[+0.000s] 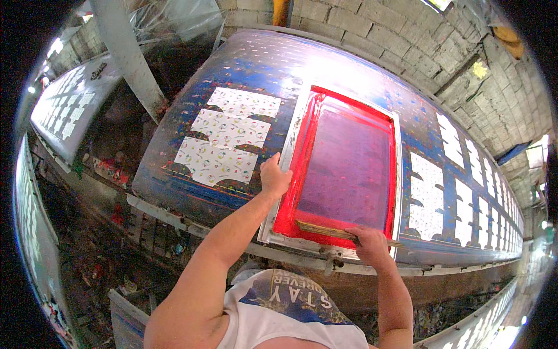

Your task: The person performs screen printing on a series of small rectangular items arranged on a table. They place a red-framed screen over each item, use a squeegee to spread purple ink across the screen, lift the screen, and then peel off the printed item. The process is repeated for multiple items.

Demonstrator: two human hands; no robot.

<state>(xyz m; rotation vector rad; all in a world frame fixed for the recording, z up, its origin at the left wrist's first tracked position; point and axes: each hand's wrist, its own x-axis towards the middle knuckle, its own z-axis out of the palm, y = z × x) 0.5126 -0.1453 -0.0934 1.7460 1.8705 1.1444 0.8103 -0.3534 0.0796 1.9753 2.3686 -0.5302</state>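
Right of centre in the frame, a screen (351,157) lies on a long table (244,58), red ink (299,168) lining its inner edges. At its lower end sits a wooden squeegee (322,228), with the right hand (369,245) closed on it. Apart from that, the left hand (275,175) is on the screen's left rim; whether its fingers grip or only rest there, I cannot tell.

For a clean pass, I judge, the left hand should pin the screen so it cannot creep, while the squeegee travels at one steady angle, with equal pressure along its length; held by one hand, it could tip and leave a thin band.

The squeegee's lower edge is hidden, as is whatever lies beneath the purple mesh. White pieces (426,198) at right dwindle toward the far edge, too small to read; another table (32,203), far left, is cut off by the dark border.
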